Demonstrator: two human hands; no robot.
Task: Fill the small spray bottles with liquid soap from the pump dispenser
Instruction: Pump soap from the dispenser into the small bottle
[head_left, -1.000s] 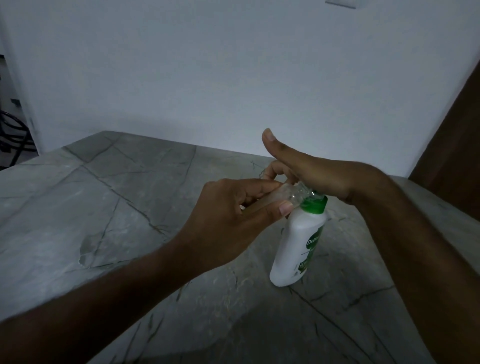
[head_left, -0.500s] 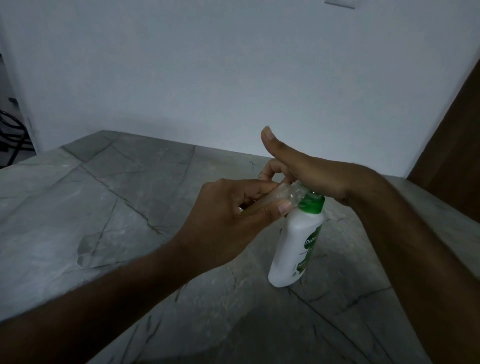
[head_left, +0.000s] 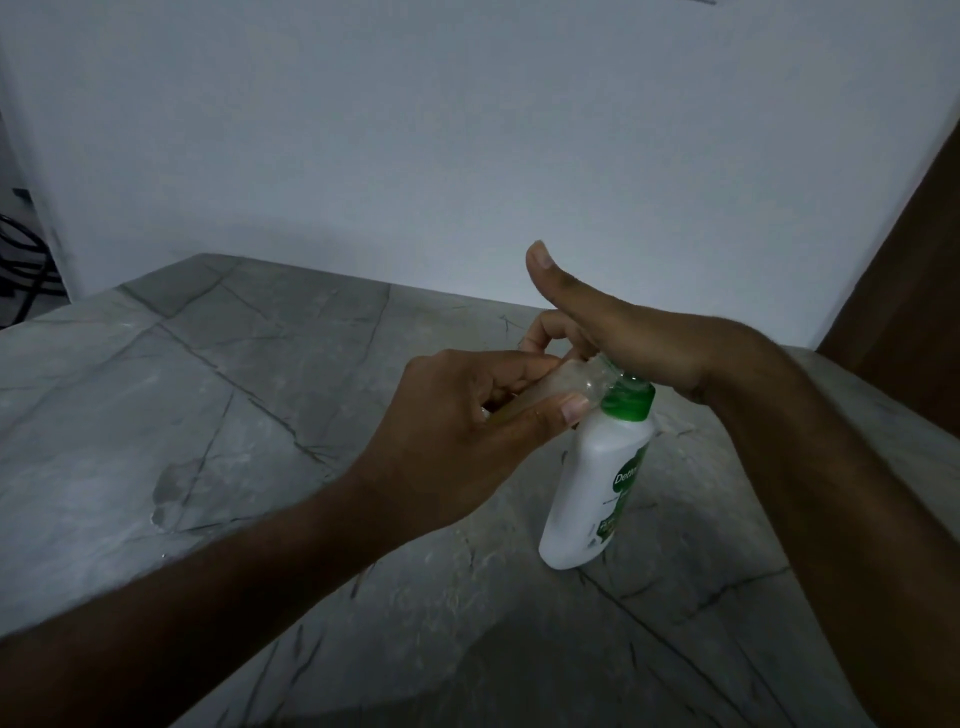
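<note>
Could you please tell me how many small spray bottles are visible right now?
1: a clear small spray bottle held tilted in the left hand, against the pump dispenser top. Others may lie out of view.

A grey veined marble tabletop (head_left: 208, 415) meets a plain white wall (head_left: 467, 130) in dim light, brown wooden panel (head_left: 909, 270) at right.

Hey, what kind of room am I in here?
Probably a home interior, perhaps a kitchen or utility corner: a grey veined stone counter against a plain white wall, with a hand-wash pump dispenser standing on it.

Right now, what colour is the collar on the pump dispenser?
Green collar on the white pump dispenser; seen in the head view.
</note>
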